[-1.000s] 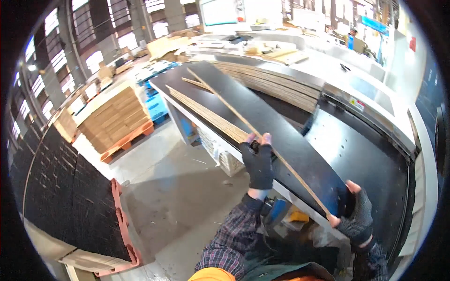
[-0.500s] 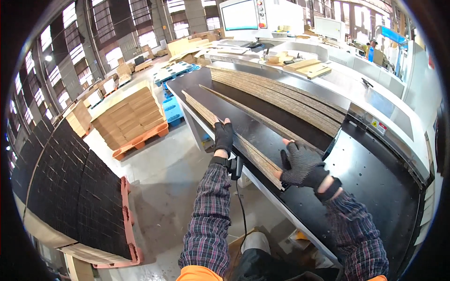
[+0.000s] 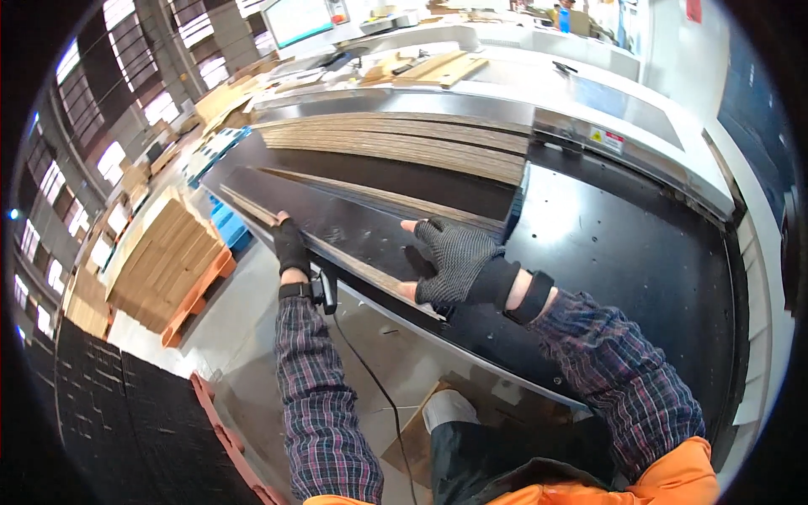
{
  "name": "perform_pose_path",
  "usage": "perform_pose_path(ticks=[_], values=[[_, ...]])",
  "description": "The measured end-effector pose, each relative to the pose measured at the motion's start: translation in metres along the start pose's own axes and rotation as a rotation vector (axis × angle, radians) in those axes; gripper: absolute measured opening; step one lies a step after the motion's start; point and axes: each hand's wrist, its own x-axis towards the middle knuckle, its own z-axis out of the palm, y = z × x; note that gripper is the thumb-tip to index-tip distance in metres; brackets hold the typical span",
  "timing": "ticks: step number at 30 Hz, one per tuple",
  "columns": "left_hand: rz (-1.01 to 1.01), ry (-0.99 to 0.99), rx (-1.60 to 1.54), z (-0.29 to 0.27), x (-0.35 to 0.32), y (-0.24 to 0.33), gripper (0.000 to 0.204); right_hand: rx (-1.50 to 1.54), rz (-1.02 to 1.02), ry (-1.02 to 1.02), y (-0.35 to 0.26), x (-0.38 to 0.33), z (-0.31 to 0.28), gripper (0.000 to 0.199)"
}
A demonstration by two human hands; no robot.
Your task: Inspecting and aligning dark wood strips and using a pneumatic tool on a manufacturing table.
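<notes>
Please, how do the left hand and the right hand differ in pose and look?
The left hand is at the near edge of the board; the right hand spreads over the board, closer to its right end. The left hand's visible fingertips sit close together; the right hand's thumb and forefinger are wide apart. The left glove looks plain black; the right glove looks greyer and mesh-textured. Both gloves leave fingertips bare.
</notes>
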Motion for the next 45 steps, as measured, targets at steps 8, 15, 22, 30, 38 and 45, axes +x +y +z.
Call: perform_pose_path(ticks=[8,15,22,30,38,45], values=[[0.415,0.063,-0.187,0.005,-0.219,0.041,0.053,-0.046,0.294,0.331,0.122,-0.054,-0.055,0.077],[0.56,-0.024,-0.201,0.02,-0.352,0.082,0.048,0.105,0.411,0.291,0.139,-0.037,-0.029,0.101],[0.193,-0.6,-0.364,0.058,-0.395,0.107,0.05,0.185,0.284,0.473,0.144,-0.079,-0.042,0.098],[-0.669,-0.646,-1.038,0.131,-0.363,0.096,0.039,0.314,0.308,0.442,0.076,-0.274,-0.111,0.097],[-0.111,-0.524,-0.456,0.179,-0.404,0.1,0.024,0.8,0.58,0.765,0.024,-0.433,-0.142,0.101],[-0.301,-0.611,-0.638,0.171,-0.42,0.113,0.024,0.665,0.816,0.707,0.033,-0.456,-0.152,0.066]])
